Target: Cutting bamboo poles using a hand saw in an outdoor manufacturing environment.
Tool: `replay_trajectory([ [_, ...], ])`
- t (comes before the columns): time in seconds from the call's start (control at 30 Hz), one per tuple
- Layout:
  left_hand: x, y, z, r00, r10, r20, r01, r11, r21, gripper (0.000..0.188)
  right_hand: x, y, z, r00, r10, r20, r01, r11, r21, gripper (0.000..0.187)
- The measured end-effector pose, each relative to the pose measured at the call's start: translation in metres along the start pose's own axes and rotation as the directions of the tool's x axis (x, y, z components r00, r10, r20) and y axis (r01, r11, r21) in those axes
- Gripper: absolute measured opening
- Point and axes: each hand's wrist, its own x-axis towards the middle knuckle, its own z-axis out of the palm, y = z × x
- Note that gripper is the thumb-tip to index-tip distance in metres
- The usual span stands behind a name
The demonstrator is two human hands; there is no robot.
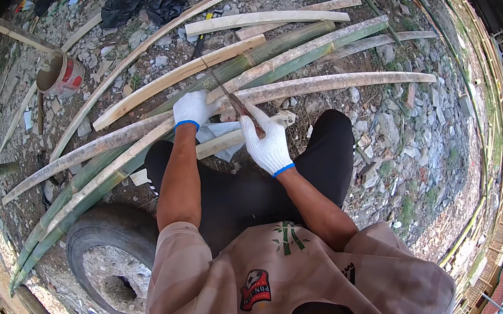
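My right hand (267, 143), in a white knit glove with a blue cuff, is closed round the brown handle of a handsaw (228, 93). The saw's thin dark blade points away from me and lies across a split bamboo length (307, 49) with a pale cut edge and green outer side. My left hand (192, 109), gloved the same way, is closed on that split bamboo just left of the blade; its fingertips are partly hidden. Under it runs a round green bamboo pole (286, 41). A long weathered wooden strip (331, 83) passes close to both hands.
Several wooden planks (179, 80) lie beyond the bamboo. A tyre (106, 220) with a concrete-like filling sits at near left. Farther left stands a dirty bucket (60, 74); black plastic bags (165, 3) lie at the back. Stony rubble (399, 130) covers the ground at right.
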Motion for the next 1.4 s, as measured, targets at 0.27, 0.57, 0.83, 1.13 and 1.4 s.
replay_trajectory([
  [0.27,-0.018,0.002,0.011,0.999,0.015,0.051,-0.011,0.997,-0.077,0.054,-0.018,-0.008,-0.015,1.000,0.010,-0.017,-0.010,1.000,-0.013,0.041],
  [0.57,-0.014,0.011,-0.006,0.989,-0.038,0.146,0.056,0.991,-0.120,0.051,-0.053,-0.052,-0.050,0.997,0.071,0.044,-0.063,0.986,-0.153,0.044],
  [0.83,-0.017,0.017,0.005,0.993,-0.057,0.106,0.068,0.992,-0.110,0.049,-0.005,-0.016,-0.015,0.996,0.084,-0.011,-0.084,0.996,-0.017,0.038],
  [1.13,-0.009,0.004,-0.001,0.986,-0.066,0.152,0.082,0.991,-0.105,0.050,-0.062,-0.035,-0.049,0.998,0.067,0.012,-0.065,0.993,-0.098,0.043],
  [1.4,-0.007,0.018,0.002,0.993,-0.040,0.112,0.051,0.995,-0.089,0.049,0.045,-0.009,0.013,0.998,0.051,0.046,-0.047,0.994,-0.098,0.042],
])
